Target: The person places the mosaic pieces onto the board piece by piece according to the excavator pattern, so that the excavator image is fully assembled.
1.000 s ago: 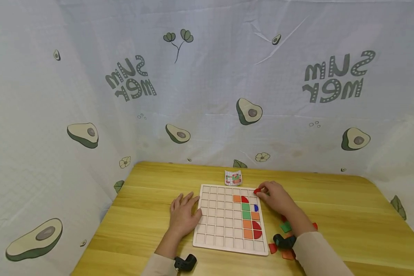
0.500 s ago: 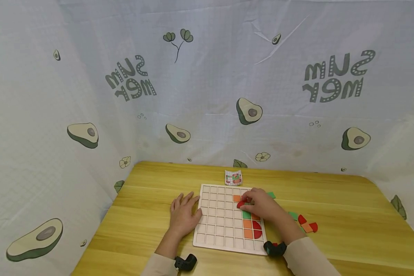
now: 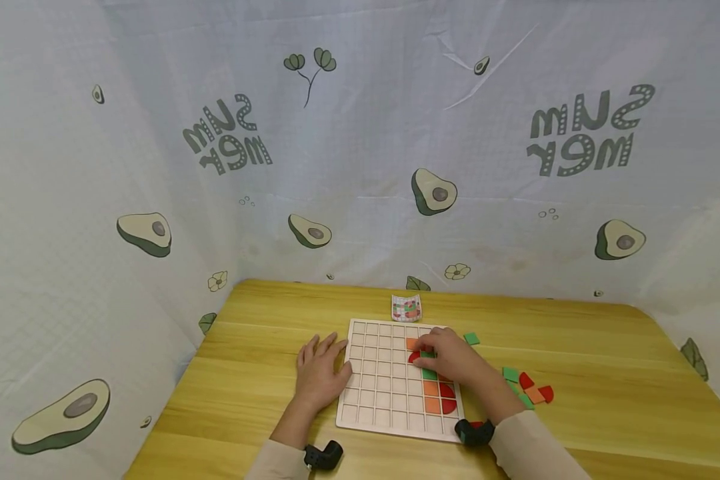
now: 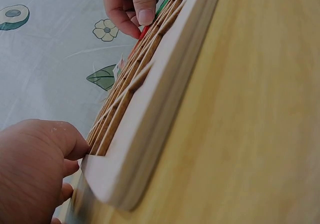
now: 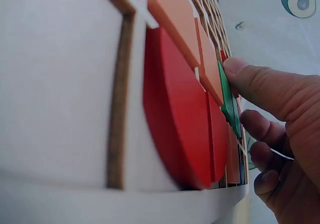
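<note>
A pale wooden grid board (image 3: 382,401) lies on the table, with coloured tiles in its right-hand cells. My right hand (image 3: 454,357) pinches a red quarter-circle tile (image 3: 414,358) low over the board, left of a green tile (image 3: 429,375) and below an orange tile (image 3: 411,343). In the right wrist view, two red tiles (image 5: 182,119) in the board stand close to the camera; my thumb touches the held red tile farther back. My left hand (image 3: 320,373) rests at the board's left edge, fingers spread and thumb against the rim. The right hand hides some cells.
A small printed pattern card (image 3: 406,309) lies behind the board. Loose tiles lie to the right: a green square (image 3: 471,339) and a cluster with an orange tile (image 3: 535,395) and red ones (image 3: 547,394). A patterned cloth (image 3: 360,167) hangs behind the table.
My right hand has moved left and nearer from the board's upper right corner, carrying the red quarter-circle tile over the cells. The left hand has stayed in place.
</note>
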Demonstrator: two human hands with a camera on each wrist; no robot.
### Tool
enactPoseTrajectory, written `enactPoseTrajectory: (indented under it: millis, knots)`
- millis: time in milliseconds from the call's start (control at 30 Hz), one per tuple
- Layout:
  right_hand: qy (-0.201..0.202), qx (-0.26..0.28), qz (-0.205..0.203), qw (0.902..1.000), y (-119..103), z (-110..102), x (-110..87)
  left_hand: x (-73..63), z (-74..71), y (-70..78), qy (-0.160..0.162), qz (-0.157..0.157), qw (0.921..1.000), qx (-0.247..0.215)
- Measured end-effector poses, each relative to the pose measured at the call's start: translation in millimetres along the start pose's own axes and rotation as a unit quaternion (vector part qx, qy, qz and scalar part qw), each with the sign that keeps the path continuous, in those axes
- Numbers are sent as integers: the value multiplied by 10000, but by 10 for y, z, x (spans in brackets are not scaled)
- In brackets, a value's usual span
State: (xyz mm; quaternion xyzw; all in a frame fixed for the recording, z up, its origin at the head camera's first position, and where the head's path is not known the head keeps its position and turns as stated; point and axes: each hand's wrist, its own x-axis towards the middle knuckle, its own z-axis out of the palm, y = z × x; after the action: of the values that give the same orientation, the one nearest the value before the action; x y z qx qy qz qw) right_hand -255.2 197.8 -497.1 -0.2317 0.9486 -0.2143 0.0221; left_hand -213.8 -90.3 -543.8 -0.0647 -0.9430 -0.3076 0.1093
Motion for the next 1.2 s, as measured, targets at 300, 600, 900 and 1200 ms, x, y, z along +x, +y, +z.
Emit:
enactPoseTrajectory:
  millis: [300, 600, 900, 1200]
  knots:
    - [-37, -82, -70, 9999, 9, -2, 16, 14, 10, 0, -30, 13, 10000, 16]
    - [-143, 231, 100, 9996, 62, -13, 5, 13, 21, 9, 22, 52, 10000, 49]
    - [63, 500, 771, 9958, 265, -215, -133, 18, 30, -12, -18, 13, 10000, 30]
    - [336, 265, 1319, 9903, 686, -345, -312, 3, 10, -1, -20, -29, 10000, -5]
